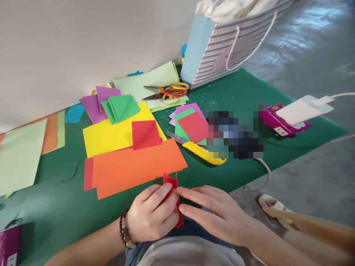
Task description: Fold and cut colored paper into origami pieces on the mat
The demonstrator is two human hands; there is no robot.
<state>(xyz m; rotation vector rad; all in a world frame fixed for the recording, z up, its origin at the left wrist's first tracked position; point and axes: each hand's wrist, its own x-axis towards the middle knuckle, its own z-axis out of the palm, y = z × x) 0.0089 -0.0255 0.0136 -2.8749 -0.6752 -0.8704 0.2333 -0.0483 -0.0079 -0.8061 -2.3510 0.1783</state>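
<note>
So, my left hand (pixel 152 214) is curled, pinching the folded red paper (pixel 170 181) just off the near edge of the green mat (pixel 244 85); my right hand (pixel 213 214) is almost flat, fingertips against that paper. Toward the far edge, a folded green piece (pixel 123 108) sits on purple sheets (pixel 93 108); the orange sheet (pixel 135 168) and yellow sheet (pixel 108 136) lie flat, unfolded.

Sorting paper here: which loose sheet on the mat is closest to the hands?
The large orange sheet, just above the left hand; the yellow sheet and the red sheet lie partly beneath it, farther back.
</note>
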